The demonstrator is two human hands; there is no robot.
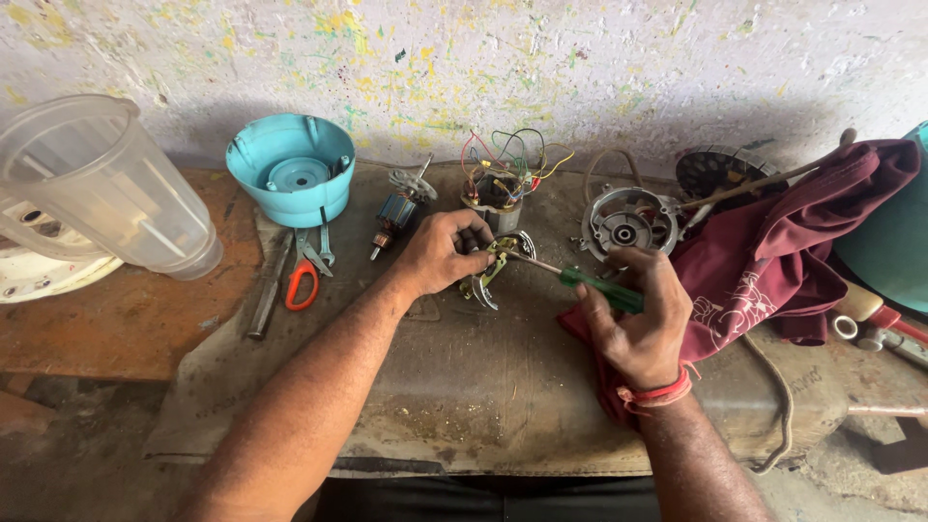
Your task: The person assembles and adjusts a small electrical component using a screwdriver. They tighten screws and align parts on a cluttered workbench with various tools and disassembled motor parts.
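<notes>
My left hand [440, 253] grips a small metal bracket [491, 272] and holds it against the worn bench cover [483, 387]. My right hand [633, 324] holds a green-handled screwdriver [599, 288], and its shaft reaches left so the tip touches the bracket. Just behind the bracket stands a motor stator [495, 193] with coloured wires sprouting from it. A motor rotor [394, 215] with a copper winding lies to the left of my left hand.
A turquoise plastic housing [292, 166] sits at the back left, with a clear blender jar [97, 188] beside it. Orange-handled pliers [302, 280] and a spanner [326, 246] lie in front. A round metal end plate [626, 224] and a maroon cloth [783, 251] lie at the right.
</notes>
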